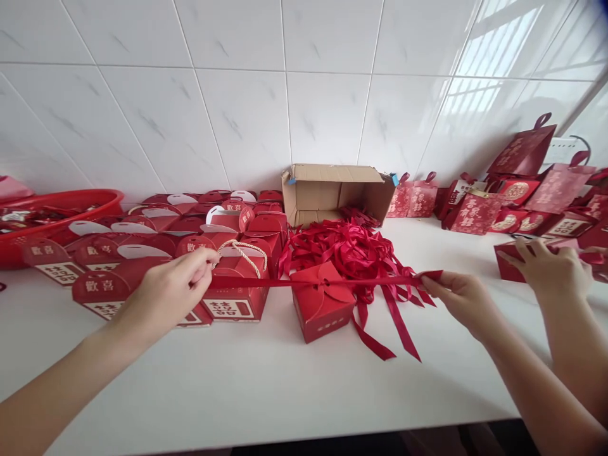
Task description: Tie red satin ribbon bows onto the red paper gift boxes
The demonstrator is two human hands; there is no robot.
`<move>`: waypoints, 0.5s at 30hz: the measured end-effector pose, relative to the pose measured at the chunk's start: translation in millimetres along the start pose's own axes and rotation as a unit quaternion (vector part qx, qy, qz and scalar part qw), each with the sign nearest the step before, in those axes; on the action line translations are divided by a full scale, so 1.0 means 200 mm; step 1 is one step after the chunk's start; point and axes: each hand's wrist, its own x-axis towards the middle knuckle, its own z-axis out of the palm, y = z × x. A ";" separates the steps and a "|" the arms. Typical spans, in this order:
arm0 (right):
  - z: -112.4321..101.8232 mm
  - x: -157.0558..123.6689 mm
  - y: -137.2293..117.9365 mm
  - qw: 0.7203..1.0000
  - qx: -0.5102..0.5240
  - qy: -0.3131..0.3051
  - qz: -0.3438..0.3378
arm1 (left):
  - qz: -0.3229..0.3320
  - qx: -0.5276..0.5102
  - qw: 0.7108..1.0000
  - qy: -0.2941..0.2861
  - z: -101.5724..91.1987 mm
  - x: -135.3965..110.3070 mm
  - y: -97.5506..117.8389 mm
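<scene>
A red ribbon [275, 282] is stretched taut and level between my two hands, just above a small closed red gift box [320, 310] on the white table [266, 386]. My left hand [175, 285] pinches the ribbon's left end, in front of an upright red box with a rope handle [237, 278]. My right hand [458, 297] pinches the right end, beside a heap of loose red ribbons [351, 253].
Several flat red box blanks [142, 234] lie at the left, with a red basin [52, 215] behind them. An open cardboard carton [332, 190] rests on its side at the wall. Red gift bags [517, 190] crowd the right. Another person's hand [551, 269] rests on a red bag there.
</scene>
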 end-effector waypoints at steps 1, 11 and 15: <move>0.00 0.00 0.02 1.000 -0.011 -0.009 -0.002 | 0.000 0.008 1.000 0.008 0.00 -0.02 0.00; 0.20 0.02 -0.34 0.967 -0.039 -0.094 -0.232 | 0.134 -0.111 0.985 -0.008 0.14 -0.03 0.52; 0.38 0.02 -0.42 0.950 -0.039 -0.242 -0.192 | 0.030 -0.149 0.987 -0.058 0.33 -0.04 0.58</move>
